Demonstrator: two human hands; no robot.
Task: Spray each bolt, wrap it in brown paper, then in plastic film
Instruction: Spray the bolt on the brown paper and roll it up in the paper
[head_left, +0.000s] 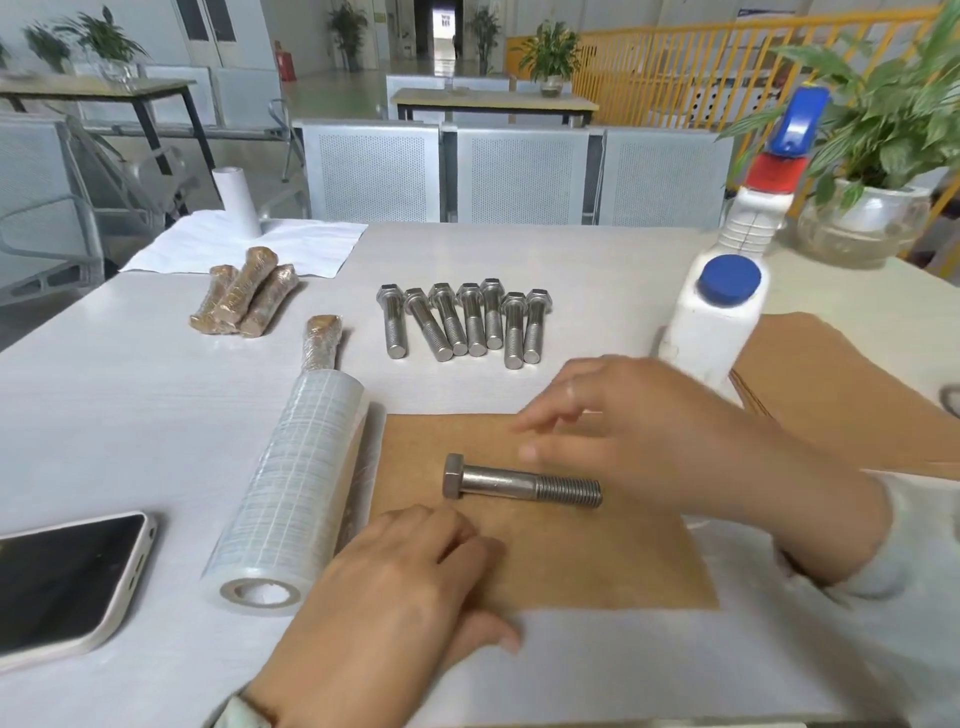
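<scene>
A steel bolt (522, 484) lies on a brown paper sheet (597, 566) in front of me, head to the left. My left hand (400, 587) rests on the sheet's near left corner with fingers loosely curled, holding nothing. My right hand (649, 431) hovers just behind the bolt, fingers relaxed and empty. Several bare bolts (462, 322) lie in a row further back. Three wrapped bolts (244, 293) are piled at back left, and another wrapped bolt (322, 340) lies by the plastic film roll (291, 488). The spray bottle (727, 280) stands at the right.
A phone (67, 577) lies face up at the near left. More brown paper (841, 395) is stacked at the right under my forearm. A white paper roll (236, 200) and white sheet (249, 244) sit at the back left, and a potted plant (872, 218) at the back right.
</scene>
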